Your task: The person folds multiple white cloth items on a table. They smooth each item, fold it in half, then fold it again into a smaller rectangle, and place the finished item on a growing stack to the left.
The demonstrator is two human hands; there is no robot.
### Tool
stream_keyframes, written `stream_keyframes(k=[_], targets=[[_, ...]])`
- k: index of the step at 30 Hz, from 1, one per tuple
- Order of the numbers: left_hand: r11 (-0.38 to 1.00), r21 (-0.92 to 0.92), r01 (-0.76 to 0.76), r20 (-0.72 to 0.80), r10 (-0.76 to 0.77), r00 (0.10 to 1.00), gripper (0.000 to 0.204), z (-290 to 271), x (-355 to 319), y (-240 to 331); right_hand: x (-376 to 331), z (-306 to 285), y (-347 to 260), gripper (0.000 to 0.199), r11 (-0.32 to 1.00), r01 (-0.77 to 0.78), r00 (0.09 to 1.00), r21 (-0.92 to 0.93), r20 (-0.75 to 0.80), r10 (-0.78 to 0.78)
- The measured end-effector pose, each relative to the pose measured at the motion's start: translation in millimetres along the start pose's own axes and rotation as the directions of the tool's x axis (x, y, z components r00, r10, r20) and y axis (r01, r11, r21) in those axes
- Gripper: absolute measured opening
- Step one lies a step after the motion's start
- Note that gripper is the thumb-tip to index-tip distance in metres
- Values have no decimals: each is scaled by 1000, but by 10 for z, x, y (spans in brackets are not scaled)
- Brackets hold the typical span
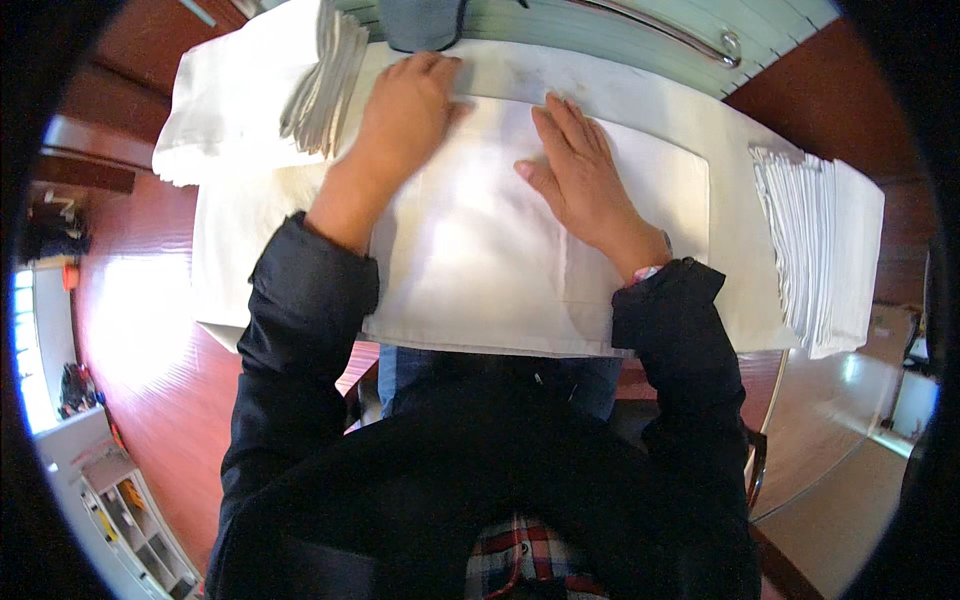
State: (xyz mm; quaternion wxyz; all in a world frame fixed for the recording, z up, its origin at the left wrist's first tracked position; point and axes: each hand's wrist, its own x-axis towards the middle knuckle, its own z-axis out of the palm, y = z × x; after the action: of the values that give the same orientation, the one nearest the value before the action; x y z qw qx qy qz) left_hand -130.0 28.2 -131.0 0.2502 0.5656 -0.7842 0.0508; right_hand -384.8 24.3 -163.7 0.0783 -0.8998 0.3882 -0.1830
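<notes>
White cloth covers the desk (720, 130), with 2 stacks of folded white cloths (815, 250) at its left and right ends. Between them, a white cloth (480, 260) lies flat at the near edge; the left hand (405, 110) and right hand (580, 170) press on it palms down, fingers (570, 120) slightly spread, seemingly pinching nothing.

– Do you see any package, label, sign or screen here?

– No, I do not find any. There is no box with print, no sticker, no sign and no screen that I can make out.

– Also not at the edges?

– At the lower left stands a small pale shelf (130, 520) with some colourful little things inside, but they are too small and blurred, so I cannot tell if they are packages. At the right rim there is something white (915, 400), also not clear.
</notes>
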Motion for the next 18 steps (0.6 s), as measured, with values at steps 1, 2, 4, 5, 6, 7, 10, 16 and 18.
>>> stream_keyframes(k=[1,2,4,5,6,7,10,16,18], targets=[[996,-34,-86,-19,86,996,54,34,-30,141,4,-11,57,69,1000,-17,999,3,-40,17],[983,-70,-168,-57,164,985,62,72,-85,282,0,-21,109,67,999,-31,996,8,-82,32],[972,-126,-198,123,213,969,75,142,-253,555,-28,-26,177,63,998,-64,996,-21,-65,63],[975,-140,-175,279,208,938,80,145,-314,616,-38,-16,192,64,996,-77,996,-43,-53,75],[978,-112,-176,255,200,946,80,148,-332,625,-48,-6,205,65,994,-88,996,-66,-33,86],[981,-81,-174,259,189,947,81,139,-365,621,-57,5,214,65,994,-91,995,-65,-36,89],[989,4,-146,305,137,942,83,115,-426,549,-81,26,264,69,992,-102,994,-78,-49,99],[991,47,-128,297,108,949,88,73,-437,512,-329,-84,456,79,986,-151,988,-76,-50,148],[994,34,-103,324,86,942,90,36,-415,567,-397,-105,466,81,973,-203,979,-106,-23,202]])
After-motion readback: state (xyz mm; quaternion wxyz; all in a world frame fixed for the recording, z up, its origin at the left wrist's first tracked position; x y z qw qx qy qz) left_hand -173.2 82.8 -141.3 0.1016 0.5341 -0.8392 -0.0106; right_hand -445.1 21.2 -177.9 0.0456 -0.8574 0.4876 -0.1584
